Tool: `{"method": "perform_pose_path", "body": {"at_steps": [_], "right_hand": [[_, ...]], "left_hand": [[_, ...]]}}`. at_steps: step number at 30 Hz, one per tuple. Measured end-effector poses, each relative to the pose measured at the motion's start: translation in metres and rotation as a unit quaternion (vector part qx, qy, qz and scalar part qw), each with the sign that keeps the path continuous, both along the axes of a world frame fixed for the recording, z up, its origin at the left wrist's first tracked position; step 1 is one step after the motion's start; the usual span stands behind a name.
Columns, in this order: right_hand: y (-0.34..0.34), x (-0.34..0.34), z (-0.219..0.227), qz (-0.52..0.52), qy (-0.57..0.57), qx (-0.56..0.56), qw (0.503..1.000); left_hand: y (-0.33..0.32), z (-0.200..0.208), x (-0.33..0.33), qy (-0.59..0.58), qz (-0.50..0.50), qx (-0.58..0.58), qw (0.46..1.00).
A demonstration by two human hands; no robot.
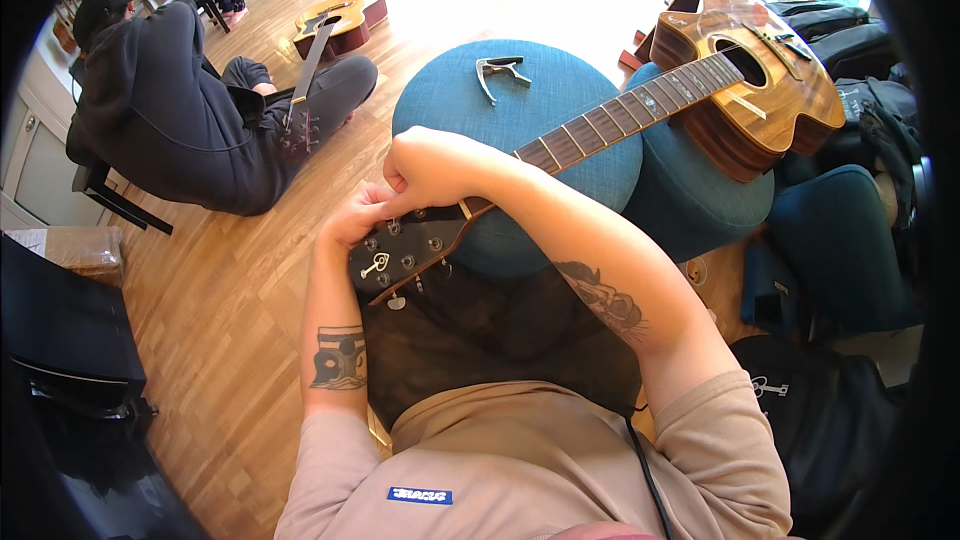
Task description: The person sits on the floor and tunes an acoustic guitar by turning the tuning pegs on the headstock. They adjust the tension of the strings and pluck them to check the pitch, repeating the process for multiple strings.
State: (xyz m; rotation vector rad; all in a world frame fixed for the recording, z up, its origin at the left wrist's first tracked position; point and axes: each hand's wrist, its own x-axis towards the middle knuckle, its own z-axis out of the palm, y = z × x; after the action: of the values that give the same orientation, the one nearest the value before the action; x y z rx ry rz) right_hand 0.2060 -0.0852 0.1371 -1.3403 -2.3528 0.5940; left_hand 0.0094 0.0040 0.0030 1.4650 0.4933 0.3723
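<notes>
The guitar [640, 112] lies aslant, its body toward two o'clock and its black headstock [402, 248] just left of the middle, toward ten o'clock. The neck runs over a round blue stool [520, 115], and the body rests on a second blue stool [715, 215] at two o'clock.

The person bends both hands to the far edge of the headstock. The left hand [352, 218] is at its ten o'clock side, fingers curled in. The right hand [428, 168] arches in from the one o'clock side, wrist bent and fingers folded down, meeting the left fingertips. What the fingers pinch is hidden, so whether either hand grips a peg or a string cannot be told.

A silver capo [497, 64] lies on the first stool at twelve o'clock, apart from the hands. At ten o'clock a seated person in a dark hoodie [165, 105] leans forward beside another guitar [365, 8], whose body is at eleven o'clock. A cardboard box [85, 250] is at nine o'clock; a black bag [825, 420] lies at four o'clock.
</notes>
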Motion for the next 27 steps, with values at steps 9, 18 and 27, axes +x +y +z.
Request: {"method": "perform_pose_path", "body": {"at_steps": [9,18,27], "right_hand": [[-0.001,0.003,0.001,-0.011,-0.004,-0.015,1.000],[0.003,-0.001,-0.002,-0.014,-0.038,0.023,0.999],[-0.001,-0.006,0.006,-0.031,-0.036,-0.023,0.999]], "left_hand": [[-0.013,0.017,-0.012,-0.163,-0.024,-0.113,0.980],[0.004,0.007,-0.006,-0.052,-0.020,-0.036,0.998],[-0.013,0.013,0.000,-0.153,-0.046,-0.057,0.986]]}}
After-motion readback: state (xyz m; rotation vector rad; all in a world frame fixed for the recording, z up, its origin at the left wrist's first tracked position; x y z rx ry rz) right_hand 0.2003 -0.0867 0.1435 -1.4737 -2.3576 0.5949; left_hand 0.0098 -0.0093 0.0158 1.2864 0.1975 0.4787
